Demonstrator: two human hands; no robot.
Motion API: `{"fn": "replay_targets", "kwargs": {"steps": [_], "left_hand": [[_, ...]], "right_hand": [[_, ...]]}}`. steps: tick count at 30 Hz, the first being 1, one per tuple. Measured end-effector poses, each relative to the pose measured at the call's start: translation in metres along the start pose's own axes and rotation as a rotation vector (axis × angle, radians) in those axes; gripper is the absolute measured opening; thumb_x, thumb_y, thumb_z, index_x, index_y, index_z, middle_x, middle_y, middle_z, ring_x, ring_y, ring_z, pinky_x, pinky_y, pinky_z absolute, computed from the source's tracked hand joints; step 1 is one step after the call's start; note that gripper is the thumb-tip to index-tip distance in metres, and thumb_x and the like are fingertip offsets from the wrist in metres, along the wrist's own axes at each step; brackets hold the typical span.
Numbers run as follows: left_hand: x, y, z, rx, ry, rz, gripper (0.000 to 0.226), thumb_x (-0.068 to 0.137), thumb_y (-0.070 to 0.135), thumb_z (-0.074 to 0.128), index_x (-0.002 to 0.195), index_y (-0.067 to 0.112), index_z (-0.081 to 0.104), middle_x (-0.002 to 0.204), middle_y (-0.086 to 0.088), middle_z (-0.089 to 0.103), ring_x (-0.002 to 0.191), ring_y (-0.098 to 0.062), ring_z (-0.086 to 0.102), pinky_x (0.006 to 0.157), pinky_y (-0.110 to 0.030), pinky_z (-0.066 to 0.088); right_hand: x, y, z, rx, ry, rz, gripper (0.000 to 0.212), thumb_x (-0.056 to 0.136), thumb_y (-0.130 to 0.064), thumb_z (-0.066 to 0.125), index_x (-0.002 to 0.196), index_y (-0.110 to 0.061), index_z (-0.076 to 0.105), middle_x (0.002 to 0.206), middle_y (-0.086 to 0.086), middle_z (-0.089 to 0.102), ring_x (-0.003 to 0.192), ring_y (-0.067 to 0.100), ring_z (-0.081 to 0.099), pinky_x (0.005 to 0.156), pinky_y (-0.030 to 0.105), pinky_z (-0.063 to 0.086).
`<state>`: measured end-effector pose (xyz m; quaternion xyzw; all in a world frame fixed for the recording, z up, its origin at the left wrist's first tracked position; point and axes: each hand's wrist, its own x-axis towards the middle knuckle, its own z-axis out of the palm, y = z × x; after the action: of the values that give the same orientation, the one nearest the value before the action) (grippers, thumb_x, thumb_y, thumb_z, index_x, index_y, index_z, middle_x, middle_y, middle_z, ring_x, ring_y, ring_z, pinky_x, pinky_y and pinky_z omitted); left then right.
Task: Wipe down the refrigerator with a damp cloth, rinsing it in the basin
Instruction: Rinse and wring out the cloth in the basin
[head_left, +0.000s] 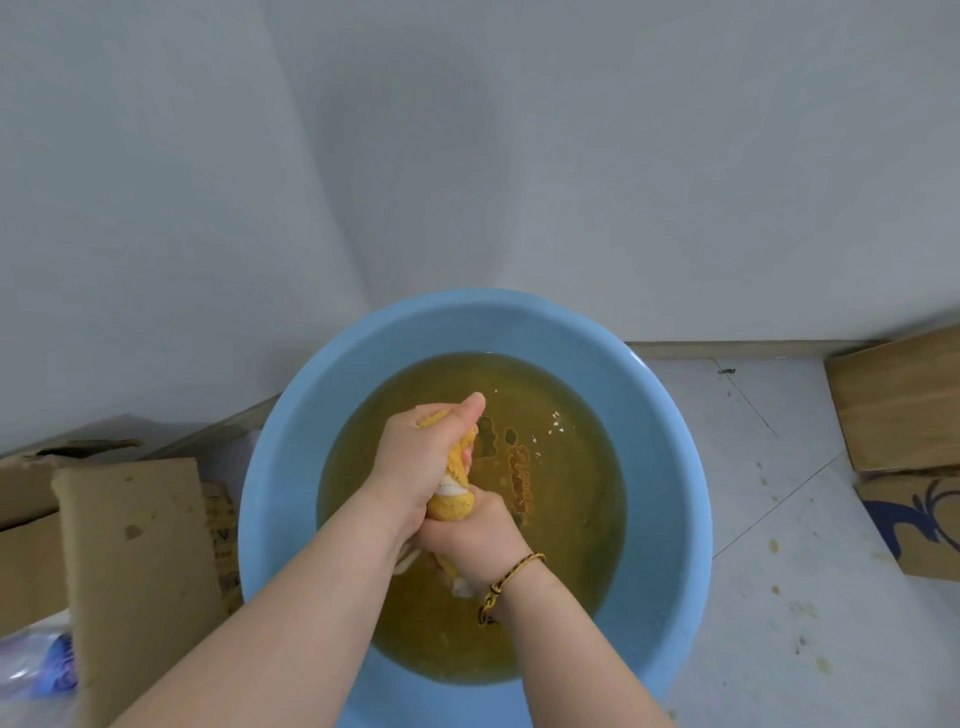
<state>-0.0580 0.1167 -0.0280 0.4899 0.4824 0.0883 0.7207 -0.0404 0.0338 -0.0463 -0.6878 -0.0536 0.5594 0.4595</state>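
Observation:
A round blue basin (280, 467) sits on the floor below me, holding murky yellow-brown water (566, 499). Above the water I hold a yellow cloth (453, 501) twisted into a tight roll. My left hand (421, 457) grips its far end and my right hand (467, 540) grips its near end, fists touching. A pale strip of the cloth shows between the two fists. Drips ripple the water just right of my hands. The refrigerator is out of view.
A white wall (467, 156) rises right behind the basin. Cardboard boxes (124, 545) stand at the left, with a plastic bag (36, 665) by them. More cardboard boxes (898, 410) lie at the right on the stained white tile floor (779, 519).

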Motion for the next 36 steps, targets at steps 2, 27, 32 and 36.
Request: {"fn": "replay_targets", "kwargs": {"steps": [2, 27, 32, 36], "left_hand": [[0.002, 0.003, 0.001, 0.019, -0.06, 0.03, 0.027, 0.083, 0.016, 0.061, 0.057, 0.016, 0.054, 0.045, 0.002, 0.048, 0.043, -0.011, 0.046, 0.047, -0.02, 0.042], [0.017, 0.001, -0.014, 0.046, -0.334, -0.018, 0.047, 0.086, 0.007, 0.046, 0.039, 0.015, 0.04, 0.04, -0.002, 0.041, 0.04, -0.013, 0.04, 0.045, -0.017, 0.039], [0.018, -0.002, -0.019, 0.093, -0.287, -0.028, 0.034, 0.088, 0.02, 0.051, 0.055, 0.015, 0.048, 0.046, 0.001, 0.047, 0.047, -0.013, 0.045, 0.05, -0.022, 0.041], [0.011, 0.004, -0.021, 0.095, -0.28, -0.032, 0.027, 0.075, 0.047, 0.053, 0.083, 0.021, 0.057, 0.075, 0.001, 0.057, 0.07, -0.014, 0.053, 0.067, -0.028, 0.043]], "right_hand": [[0.0, -0.005, -0.002, 0.03, -0.026, -0.004, 0.025, 0.069, 0.0, 0.066, 0.056, -0.012, 0.049, 0.036, -0.006, 0.045, 0.03, 0.006, 0.039, 0.033, 0.014, 0.031], [0.014, 0.002, -0.002, 0.031, -0.216, 0.058, 0.011, 0.05, -0.007, 0.055, 0.051, -0.006, 0.044, 0.033, -0.001, 0.039, 0.024, 0.009, 0.035, 0.031, 0.01, 0.028], [0.012, 0.003, -0.002, 0.076, -0.246, 0.075, 0.01, 0.054, -0.009, 0.057, 0.055, -0.008, 0.046, 0.037, -0.001, 0.042, 0.025, 0.007, 0.038, 0.031, 0.01, 0.03], [-0.001, -0.002, -0.004, 0.208, -0.215, 0.076, 0.01, 0.055, -0.009, 0.056, 0.061, -0.007, 0.049, 0.04, 0.0, 0.045, 0.026, 0.008, 0.038, 0.032, 0.01, 0.029]]}}
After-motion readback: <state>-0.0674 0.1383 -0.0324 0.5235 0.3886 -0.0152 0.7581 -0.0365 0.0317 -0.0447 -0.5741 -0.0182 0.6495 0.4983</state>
